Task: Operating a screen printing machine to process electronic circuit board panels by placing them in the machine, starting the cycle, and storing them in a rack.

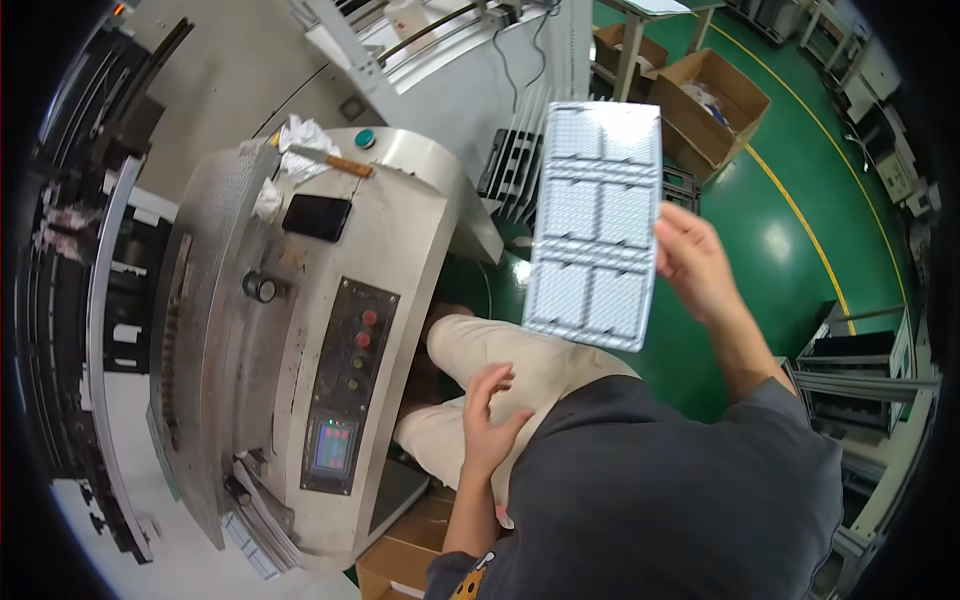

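A flat rectangular circuit-board panel [597, 218], silvery white and divided by dark lines into several patterned blocks, is held up at an angle in front of me. My right hand [690, 258] pinches it at its right edge, with the thumb and fingers closed there. Glare washes out part of the panel's top end. My left hand [490, 422] hangs over my lap with fingers curved and apart, holding nothing. It is near the machine's control panel [349, 385], which has red and green buttons and a small lit screen.
Left of me stands a pale machine; on its top lie a wooden-handled knife [330, 160], a black phone [317, 217] and crumpled white tissue [305, 140]. A rack [510, 165] with upright slats stands behind the panel. Cardboard boxes [745, 90] sit on the green floor at far right.
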`<state>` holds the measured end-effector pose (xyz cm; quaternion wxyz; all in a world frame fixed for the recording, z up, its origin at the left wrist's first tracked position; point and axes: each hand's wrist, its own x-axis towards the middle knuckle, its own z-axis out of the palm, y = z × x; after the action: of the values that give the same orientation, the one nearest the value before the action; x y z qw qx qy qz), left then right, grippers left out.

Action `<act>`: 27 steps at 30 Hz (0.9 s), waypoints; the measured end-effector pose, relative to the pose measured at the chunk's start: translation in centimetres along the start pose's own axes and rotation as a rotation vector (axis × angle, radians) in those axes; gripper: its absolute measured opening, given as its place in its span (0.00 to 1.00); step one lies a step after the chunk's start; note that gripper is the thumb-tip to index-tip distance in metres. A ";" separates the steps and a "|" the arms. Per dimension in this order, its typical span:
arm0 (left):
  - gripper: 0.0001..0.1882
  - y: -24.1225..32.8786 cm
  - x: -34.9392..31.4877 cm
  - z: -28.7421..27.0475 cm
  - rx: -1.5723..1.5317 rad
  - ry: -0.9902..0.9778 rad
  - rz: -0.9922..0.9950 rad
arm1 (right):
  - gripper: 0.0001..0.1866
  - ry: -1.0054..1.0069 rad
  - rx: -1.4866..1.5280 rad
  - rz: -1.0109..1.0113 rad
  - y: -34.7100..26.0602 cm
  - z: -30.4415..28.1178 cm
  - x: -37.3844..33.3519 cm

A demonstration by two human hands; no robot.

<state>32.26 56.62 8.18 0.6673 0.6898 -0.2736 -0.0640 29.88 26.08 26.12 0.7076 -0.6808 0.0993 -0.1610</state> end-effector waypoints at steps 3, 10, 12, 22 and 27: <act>0.30 -5.2 -2.1 -3.4 -0.140 0.053 -0.114 | 0.13 0.119 -0.244 -0.057 1.3 -2.4 1.7; 0.23 -4.5 -3.0 -3.5 -0.126 0.091 -0.213 | 0.11 0.217 -0.414 0.074 4.6 -9.3 8.2; 0.21 -5.6 -2.2 -2.9 -0.093 0.079 -0.204 | 0.11 0.206 -0.440 0.089 6.8 -10.5 11.1; 0.18 -7.9 -3.8 -2.4 -0.042 0.060 -0.264 | 0.15 0.191 -0.691 0.153 8.5 -7.3 15.9; 0.18 -8.8 -4.0 -2.1 -0.035 0.030 -0.295 | 0.15 0.176 -0.728 0.120 8.6 -7.1 17.1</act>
<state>32.42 59.96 -1.10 0.6665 0.7117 -0.1581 -0.1557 43.95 13.43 18.51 0.4162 -0.8643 0.2500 -0.1312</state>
